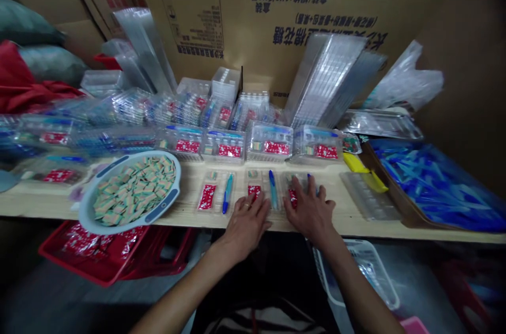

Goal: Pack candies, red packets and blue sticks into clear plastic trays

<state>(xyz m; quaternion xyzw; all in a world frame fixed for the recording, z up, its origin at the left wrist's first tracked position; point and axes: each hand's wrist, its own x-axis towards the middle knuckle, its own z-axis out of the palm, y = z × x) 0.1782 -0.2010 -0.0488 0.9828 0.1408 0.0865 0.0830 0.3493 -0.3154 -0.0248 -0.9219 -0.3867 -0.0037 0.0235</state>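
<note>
Three clear plastic trays lie in a row at the table's front edge. The left tray holds a red packet (207,196), a small striped piece and a blue pen (227,193). Over the middle tray, my left hand (245,224) rests its outstretched fingers on another red packet (254,192); a blue pen (273,189) lies at that tray's right side. My right hand (310,210) is spread over the right tray, fingers apart, partly covering a red packet (293,198) and a pen of which only the blue tip shows.
A pale blue basin (84,213) of striped pieces stands left, above a red basket (79,273) of red packets. Filled trays (271,144) are stacked behind. Right are an unfilled clear tray (369,194), yellow packets (356,163) and a box of blue pens (438,186).
</note>
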